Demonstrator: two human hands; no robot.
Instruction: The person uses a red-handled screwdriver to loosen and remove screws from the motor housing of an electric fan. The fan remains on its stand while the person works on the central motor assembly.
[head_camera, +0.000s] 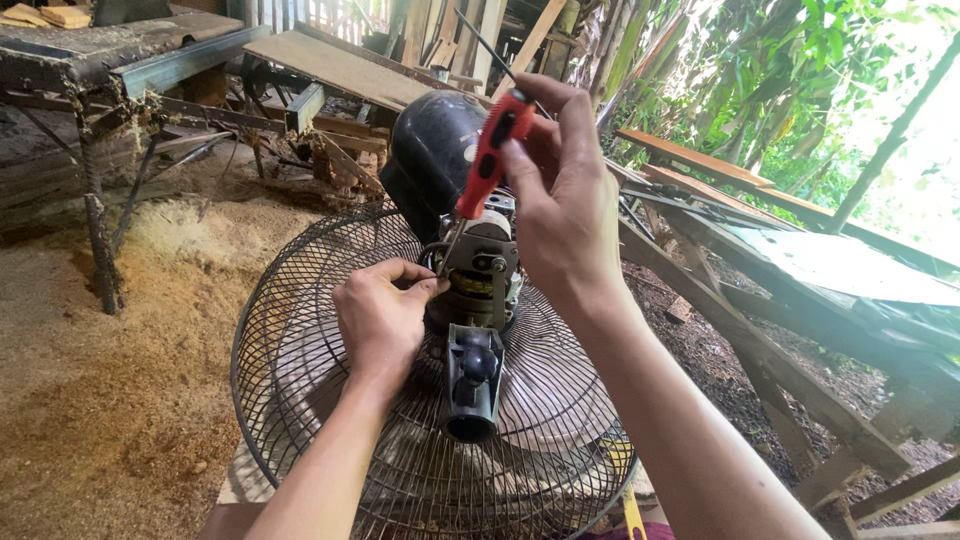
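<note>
A fan lies face down with its round wire grille (300, 400) toward me and its exposed motor (480, 268) in the middle. My right hand (560, 190) grips a red-and-black screwdriver (487, 150), tip angled down at the motor's left side. My left hand (385, 315) rests on the grille, fingers pinched against the motor housing beside the screwdriver tip. A dark grey neck piece (472, 385) sticks out below the motor. A black rear motor cover (432, 155) sits just behind the motor.
Sawdust (110, 380) covers the ground at left. A metal-framed workbench (110, 60) stands at the back left. Wooden planks and beams (800, 380) run along the right, with green plants behind them.
</note>
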